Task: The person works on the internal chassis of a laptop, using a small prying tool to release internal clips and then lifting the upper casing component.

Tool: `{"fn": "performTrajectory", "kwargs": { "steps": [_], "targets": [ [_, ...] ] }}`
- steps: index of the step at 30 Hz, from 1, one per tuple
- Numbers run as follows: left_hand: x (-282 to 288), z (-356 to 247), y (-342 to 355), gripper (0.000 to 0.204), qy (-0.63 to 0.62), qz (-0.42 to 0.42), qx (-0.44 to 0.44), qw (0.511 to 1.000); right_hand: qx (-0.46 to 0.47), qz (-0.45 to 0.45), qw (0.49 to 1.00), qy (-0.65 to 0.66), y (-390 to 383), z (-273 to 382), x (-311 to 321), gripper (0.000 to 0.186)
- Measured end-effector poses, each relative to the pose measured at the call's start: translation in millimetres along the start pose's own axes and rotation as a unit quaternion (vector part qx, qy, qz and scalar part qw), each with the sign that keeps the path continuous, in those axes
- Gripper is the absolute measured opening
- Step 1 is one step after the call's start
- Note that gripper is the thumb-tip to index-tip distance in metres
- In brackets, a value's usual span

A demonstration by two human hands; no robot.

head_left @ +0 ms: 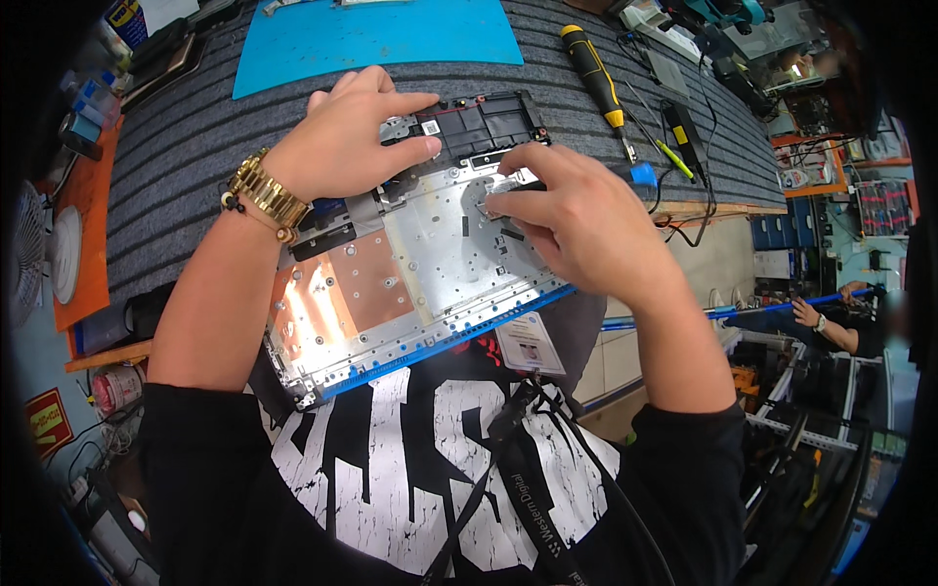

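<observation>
While the left hand spreads over the chassis (bared, seemingly half-done), the right hand pinches narrowly there, contents unclear.

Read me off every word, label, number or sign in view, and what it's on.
I don't copy printed wording, but text stands here:
Black shirt: large white block letters, partly crossed by the lanyard.
Lanyard: small white lettering, legible.
Badge card: print too small to read.
Blue-and-yellow container: bold lettering, partly legible.
Red-and-yellow sign: too blurred to read.
Black frame: white sticker, too small to read.
</observation>
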State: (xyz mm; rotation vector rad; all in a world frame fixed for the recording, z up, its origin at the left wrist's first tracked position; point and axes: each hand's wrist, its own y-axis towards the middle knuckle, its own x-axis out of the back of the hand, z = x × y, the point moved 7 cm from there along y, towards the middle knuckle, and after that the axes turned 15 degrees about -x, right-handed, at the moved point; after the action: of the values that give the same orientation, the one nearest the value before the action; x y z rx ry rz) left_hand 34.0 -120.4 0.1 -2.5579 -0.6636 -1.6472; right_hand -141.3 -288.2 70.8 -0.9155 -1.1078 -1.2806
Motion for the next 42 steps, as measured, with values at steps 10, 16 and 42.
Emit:
{"fn": "performTrajectory", "kwargs": {
  "steps": [10, 16, 42],
  "targets": [
    [-2.9, 1.4, 2.6, 0.068, 0.004, -0.004, 0.000, 1.000, 0.090, 0.035, 0.987, -0.125, 17.6, 7.1, 7.9, 0.028],
    [-2.5, -0.4, 0.6, 0.063, 0.020, -0.008, 0.000, 1.000, 0.092, 0.017, 0.990, -0.108, 12.8, 5.2, 7.1, 0.032],
    [52.1, 9.1, 5.3, 0.035, -0.115, -0.210, 0.014, 0.971, -0.351, -0.250, 0.834, 0.344, -58.2, -161.2, 20.4, 0.026]
  ]
}}
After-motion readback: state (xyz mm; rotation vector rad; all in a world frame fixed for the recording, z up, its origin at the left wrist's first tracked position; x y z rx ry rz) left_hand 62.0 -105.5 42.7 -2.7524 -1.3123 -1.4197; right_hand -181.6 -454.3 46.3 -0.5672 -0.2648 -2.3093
